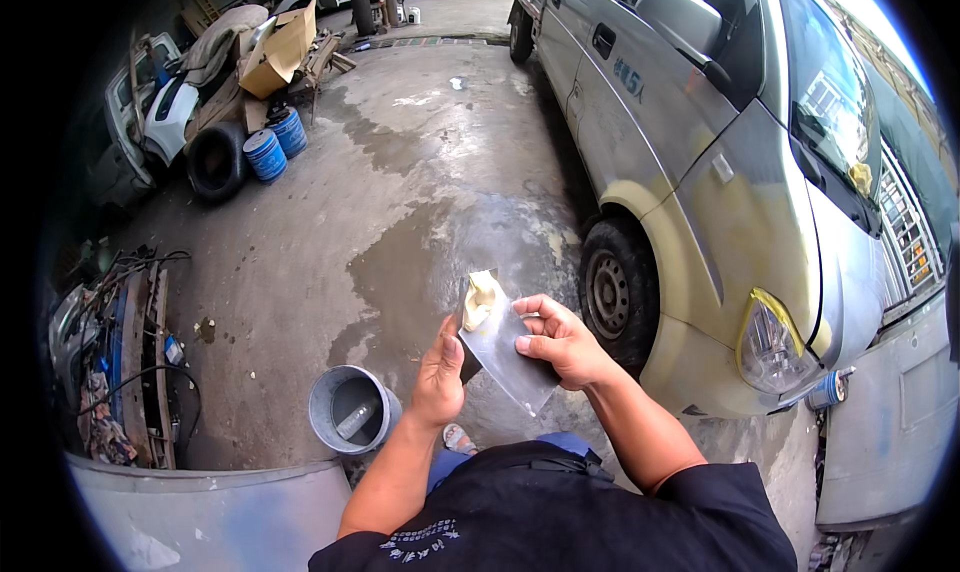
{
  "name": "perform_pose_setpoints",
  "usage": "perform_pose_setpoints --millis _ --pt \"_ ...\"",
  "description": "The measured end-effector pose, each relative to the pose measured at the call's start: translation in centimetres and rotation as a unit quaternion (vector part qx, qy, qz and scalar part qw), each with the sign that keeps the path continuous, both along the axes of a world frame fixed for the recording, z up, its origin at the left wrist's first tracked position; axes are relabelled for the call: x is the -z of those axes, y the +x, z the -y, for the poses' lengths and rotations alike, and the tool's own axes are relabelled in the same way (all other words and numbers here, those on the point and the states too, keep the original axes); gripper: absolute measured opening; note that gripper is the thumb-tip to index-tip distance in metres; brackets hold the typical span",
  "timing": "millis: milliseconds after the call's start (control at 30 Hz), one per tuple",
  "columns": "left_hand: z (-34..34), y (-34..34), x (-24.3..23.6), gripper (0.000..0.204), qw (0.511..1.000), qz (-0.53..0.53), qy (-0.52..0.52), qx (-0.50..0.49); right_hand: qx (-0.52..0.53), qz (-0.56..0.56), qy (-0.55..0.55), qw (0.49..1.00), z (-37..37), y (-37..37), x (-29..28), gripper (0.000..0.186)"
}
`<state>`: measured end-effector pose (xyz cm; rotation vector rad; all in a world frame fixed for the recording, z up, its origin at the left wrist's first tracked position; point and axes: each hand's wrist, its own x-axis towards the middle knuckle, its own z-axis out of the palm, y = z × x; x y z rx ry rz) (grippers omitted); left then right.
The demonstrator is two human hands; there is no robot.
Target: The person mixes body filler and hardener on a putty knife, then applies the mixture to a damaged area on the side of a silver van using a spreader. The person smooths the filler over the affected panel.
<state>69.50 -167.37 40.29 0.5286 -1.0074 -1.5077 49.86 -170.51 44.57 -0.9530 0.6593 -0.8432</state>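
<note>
Paste (pixel 483 300), pale yellow and heaped, sits at the far end of a translucent sheet (pixel 508 357), which I hold in front of the body and above the concrete floor (pixel 270 302). A dark flat plate (pixel 471 366) shows at the sheet's left, partly behind it; from my distant seat I cannot tell whether the paste touches that plate too.

My right hand (pixel 565 344) pinches the sheet by its right edge, thumb on the near face and the other fingers curled close together. My left hand (pixel 438 380) grips the dark plate from the left, thumb pointing up along its edge; its other fingers are mostly hidden, so I cannot tell whether they are spread or pressed together.

Left of my left forearm, a grey bucket (pixel 325 397) stands on the floor with a clear cylinder (pixel 358 420) leaning inside. To my right I see a silver van (pixel 655 177) with yellowish patches around its front wheel (pixel 608 290), and yellow tape (pixel 770 300) edging the headlight (pixel 768 347). Farther off at the left, two blue cans (pixel 265 155) stand beside a black tyre (pixel 216 169).
</note>
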Motion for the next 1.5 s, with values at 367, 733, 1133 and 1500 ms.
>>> perform_pose_setpoints --millis 367,733,1133,1500 --pt "8.3 8.6 -0.5 0.060 0.943 -0.163 0.151 0.249 -0.014 -0.001 -0.405 0.914 8.7 2.0 -5.3 0.044" --pt "18.4 4.4 0.1 0.071 0.961 -0.168 0.157 0.150 0.107 -0.436 -0.538 0.713 20.8 1.8 -3.5 0.049" --pt "30.6 0.5 2.4 0.053 0.986 0.090 -0.035 -0.139 0.111 -0.355 -0.536 0.758 28.8 3.9 -3.8 0.048" --pt "38.3 6.4 -0.1 0.066 0.847 -0.269 0.180 0.422 0.092 -0.328 -0.614 0.712 34.4 2.2 -5.7 0.057"
